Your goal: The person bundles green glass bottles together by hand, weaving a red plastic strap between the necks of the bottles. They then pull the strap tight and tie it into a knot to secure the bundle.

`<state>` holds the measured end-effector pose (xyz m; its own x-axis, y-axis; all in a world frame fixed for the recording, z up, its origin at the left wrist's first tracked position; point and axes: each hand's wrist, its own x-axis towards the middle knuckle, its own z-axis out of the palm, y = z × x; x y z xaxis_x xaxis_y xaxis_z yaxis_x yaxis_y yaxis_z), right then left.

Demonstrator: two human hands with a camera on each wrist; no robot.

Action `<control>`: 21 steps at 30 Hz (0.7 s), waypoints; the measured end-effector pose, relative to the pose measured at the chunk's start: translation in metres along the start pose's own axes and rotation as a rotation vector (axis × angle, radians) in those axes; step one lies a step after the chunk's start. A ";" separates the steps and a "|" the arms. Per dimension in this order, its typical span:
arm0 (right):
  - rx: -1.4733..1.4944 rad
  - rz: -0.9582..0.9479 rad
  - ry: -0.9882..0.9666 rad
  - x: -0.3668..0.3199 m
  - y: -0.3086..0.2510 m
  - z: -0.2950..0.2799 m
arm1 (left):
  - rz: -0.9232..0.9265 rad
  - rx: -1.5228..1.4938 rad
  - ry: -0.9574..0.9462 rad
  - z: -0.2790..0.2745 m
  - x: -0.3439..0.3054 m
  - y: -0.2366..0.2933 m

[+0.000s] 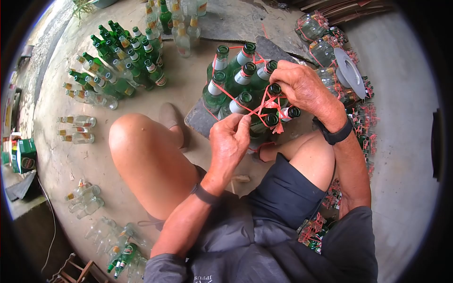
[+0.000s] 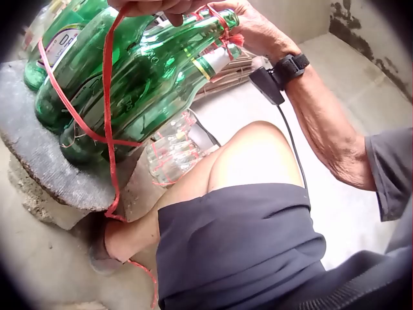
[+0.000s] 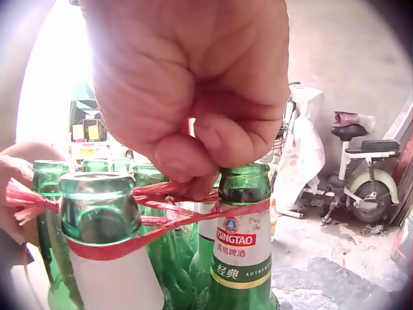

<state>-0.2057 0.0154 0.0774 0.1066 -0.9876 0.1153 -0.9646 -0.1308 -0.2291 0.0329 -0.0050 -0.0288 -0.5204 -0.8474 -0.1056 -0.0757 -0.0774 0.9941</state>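
Note:
A cluster of green bottles (image 1: 242, 75) stands upright on a stone slab (image 1: 200, 119), red twine (image 1: 226, 93) looped around it and across the necks. My left hand (image 1: 229, 139) pinches the twine between thumb and finger at the cluster's near side; a strand (image 2: 108, 84) hangs from it in the left wrist view. On the other side, my right hand (image 1: 302, 87) has curled fingers at the twine among the necks. The right wrist view shows that hand (image 3: 193, 84) gripping twine beside a labelled bottle (image 3: 242, 239); its fingertips are partly hidden.
Many loose bottles (image 1: 137, 61) stand on the floor at the upper left, with clear ones (image 1: 85, 200) at lower left. Tied bundles (image 1: 323, 51) line the right side, a grey hat (image 1: 349, 73) on them. A scooter (image 3: 368, 174) stands behind. My knees flank the slab.

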 end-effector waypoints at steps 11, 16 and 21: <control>0.027 0.032 -0.046 -0.005 0.002 0.000 | 0.007 -0.002 -0.046 -0.025 -0.008 0.010; -0.004 0.052 -0.019 -0.011 -0.010 -0.002 | -0.036 -0.028 -0.037 -0.034 -0.010 0.015; 0.041 0.158 0.294 -0.029 -0.048 -0.001 | -0.030 -0.026 -0.042 -0.036 -0.011 0.013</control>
<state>-0.1631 0.0506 0.0859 -0.1237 -0.9294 0.3477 -0.9525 0.0130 -0.3042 0.0685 -0.0154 -0.0138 -0.5537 -0.8216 -0.1358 -0.0703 -0.1164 0.9907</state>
